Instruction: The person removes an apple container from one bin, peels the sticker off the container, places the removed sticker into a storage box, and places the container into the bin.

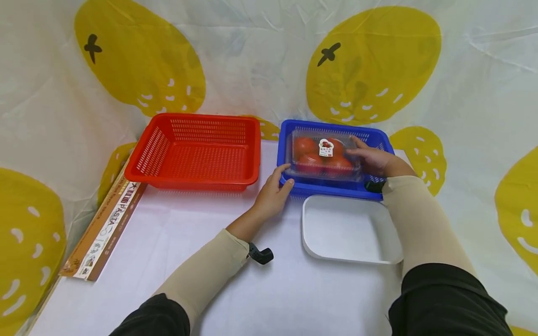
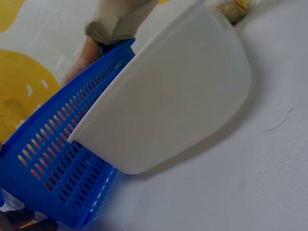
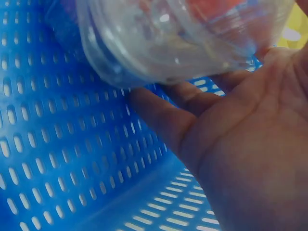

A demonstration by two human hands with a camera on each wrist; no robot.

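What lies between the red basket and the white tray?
The left hand, with bare white tabletop around it; the head view shows this.

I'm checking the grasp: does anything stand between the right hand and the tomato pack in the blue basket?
Nothing visible: the right hand grips the tomato pack at its right end. The left hand is at the near left corner of the blue basket, off to the side.

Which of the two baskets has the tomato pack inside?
The blue basket, on the right: the tomato pack is within its walls, held by the right hand. No pack shows in the red basket.
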